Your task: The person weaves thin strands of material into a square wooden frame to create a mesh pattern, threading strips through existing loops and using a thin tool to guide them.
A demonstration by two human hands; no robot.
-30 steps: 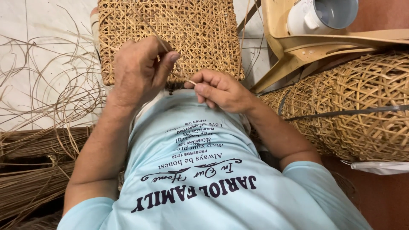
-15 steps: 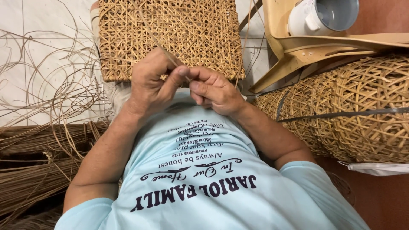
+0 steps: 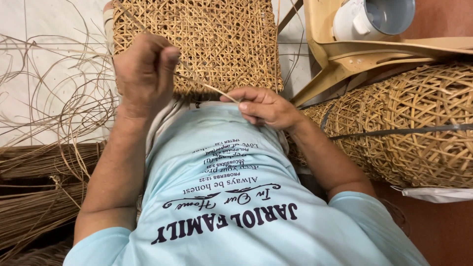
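- A thin cane strand (image 3: 207, 87) is held between the two hands and is stretched across the near edge of the woven cane panel (image 3: 217, 44), which rests on the person's lap above the light blue shirt (image 3: 231, 197).
- The left hand (image 3: 145, 74) is closed in a fist around the strand, the thumb pressed against the forefinger; the strand is pulled up and to the left over the panel.
- The right hand (image 3: 263, 106) is closed too, and the other end of the strand is pinched between thumb and fingertips just at the panel's lower edge.
- If the strand is pulled too hard by the left hand, it can snap, or it can slip out of the pinch of the right hand, because it looks thin and dry.
- A sharp bend at the panel's edge could make a kink, and the strand would be weakened there.
- The exact hole where the strand enters the weave is hidden by the hands, so it cannot be told with certainty; a wrong hole would spoil the pattern.
- The loose strands (image 3: 59, 103) on the tiled floor (image 3: 29, 24) lie near the left elbow and could be caught by it.
- The woven basket (image 3: 409, 133) lies just beside the right forearm, and a wide pull could knock it.
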